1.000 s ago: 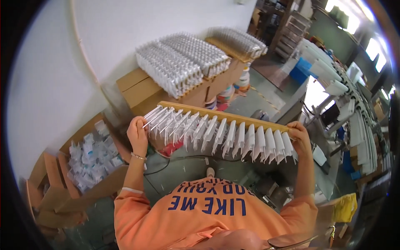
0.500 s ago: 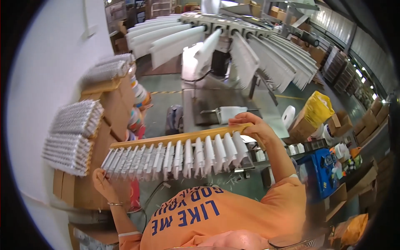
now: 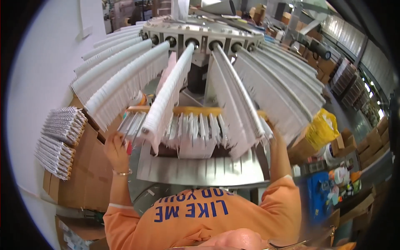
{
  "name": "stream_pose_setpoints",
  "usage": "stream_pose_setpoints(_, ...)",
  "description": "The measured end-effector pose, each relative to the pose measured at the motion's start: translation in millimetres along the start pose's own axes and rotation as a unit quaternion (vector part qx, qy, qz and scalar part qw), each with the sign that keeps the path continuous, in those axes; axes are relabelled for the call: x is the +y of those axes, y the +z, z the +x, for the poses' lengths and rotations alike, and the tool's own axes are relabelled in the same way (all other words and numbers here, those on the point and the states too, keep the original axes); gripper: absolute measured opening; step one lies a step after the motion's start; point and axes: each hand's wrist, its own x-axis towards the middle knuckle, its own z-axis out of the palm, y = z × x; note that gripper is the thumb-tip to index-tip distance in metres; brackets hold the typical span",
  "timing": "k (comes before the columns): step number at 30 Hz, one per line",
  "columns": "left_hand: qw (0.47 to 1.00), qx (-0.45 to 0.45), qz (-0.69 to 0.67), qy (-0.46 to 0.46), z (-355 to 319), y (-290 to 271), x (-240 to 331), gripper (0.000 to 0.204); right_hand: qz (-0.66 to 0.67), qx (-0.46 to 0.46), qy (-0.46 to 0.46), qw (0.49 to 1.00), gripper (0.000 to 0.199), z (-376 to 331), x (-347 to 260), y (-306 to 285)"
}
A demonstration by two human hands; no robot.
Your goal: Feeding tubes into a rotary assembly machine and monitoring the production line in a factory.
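Observation:
My left hand (image 3: 116,151) is closed at the left end of a long wooden rack (image 3: 198,110), its fingers near the thin metal rods there. From the rack's bar hang rows of thin white sheets (image 3: 199,130) toward me. At the other end is my right hand (image 3: 271,132), partly hidden behind white hanging material, its wrist and forearm showing below. The rack lies beneath and behind the arms of a large machine: a white-covered arm (image 3: 170,92) crosses over its left part, and another fringed arm (image 3: 239,91) hides much of its right part.
A round machine hub (image 3: 200,30) carries several radiating arms. Below the rack is a shiny metal plate (image 3: 200,171). Stacked white-filled racks (image 3: 58,141) sit on cardboard boxes (image 3: 85,171) at left. A yellow bag (image 3: 323,129) and a blue bin (image 3: 318,193) stand at right.
I have moved closer to the machine, with the rack carried forward among its arms. The arms now hang over the rack, and the right hand has become partly covered.

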Motion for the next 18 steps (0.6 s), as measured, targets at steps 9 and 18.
stream_pose_setpoints(9, 0.982, 0.085, 0.122, 0.116, 10, 17, 26, 0.018, 0.001, -0.111, 0.142, 0.984, 0.03, 3, -8, 8)
stream_pose_setpoints(18, 0.995, 0.052, 0.038, 0.075, 3, 13, 18, 0.016, -0.03, -0.155, 0.187, 0.97, 0.031, -10, -7, -11)
